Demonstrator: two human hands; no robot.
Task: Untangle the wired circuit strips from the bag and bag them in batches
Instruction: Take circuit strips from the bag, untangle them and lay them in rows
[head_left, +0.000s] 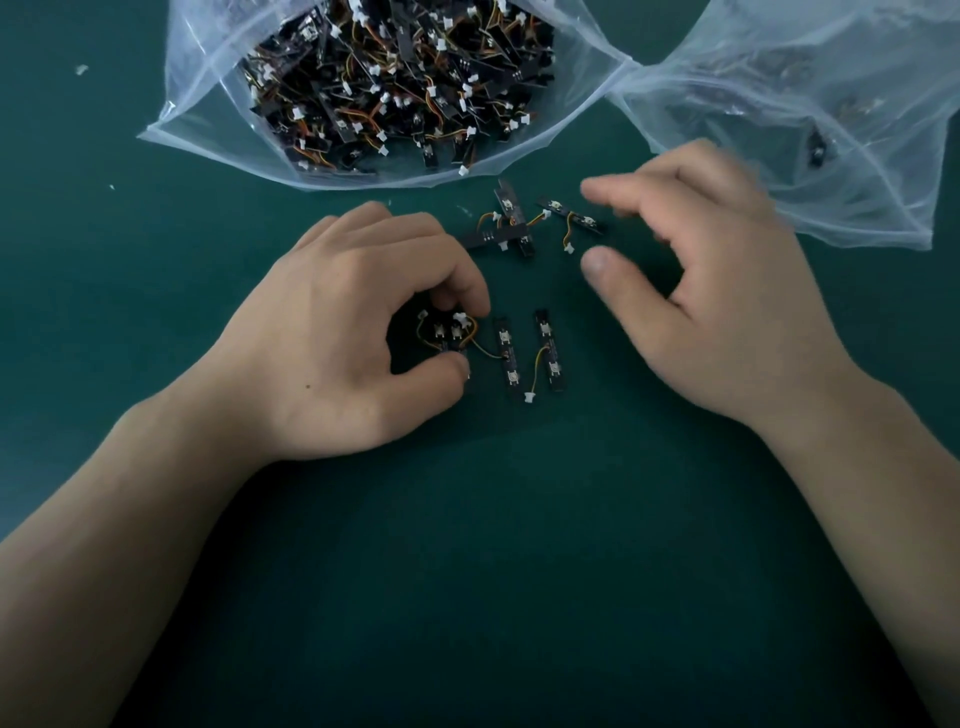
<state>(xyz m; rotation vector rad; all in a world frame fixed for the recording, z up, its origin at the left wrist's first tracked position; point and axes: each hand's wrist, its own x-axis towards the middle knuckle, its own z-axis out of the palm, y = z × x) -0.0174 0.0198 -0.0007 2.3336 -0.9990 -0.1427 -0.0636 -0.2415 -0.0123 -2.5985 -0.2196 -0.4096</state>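
**Strips (506, 353) on a green worktop (467, 571)**

A full bag (208, 104) lies at the top, with a second bag (857, 156) to its right. The left grip (343, 332) pinches a small bunch (449, 332) between thumb and fingers. The right grip (717, 291) hovers open and holds nothing. Loose strips lie between the grips.

- A dark teal worktop (467, 571) fills the whole view, its surface matte and plain.
- The light is soft and dim, paler toward the far left corner and darker toward the near edge.
- Two small white scraps (81, 69) lie near the left edge.
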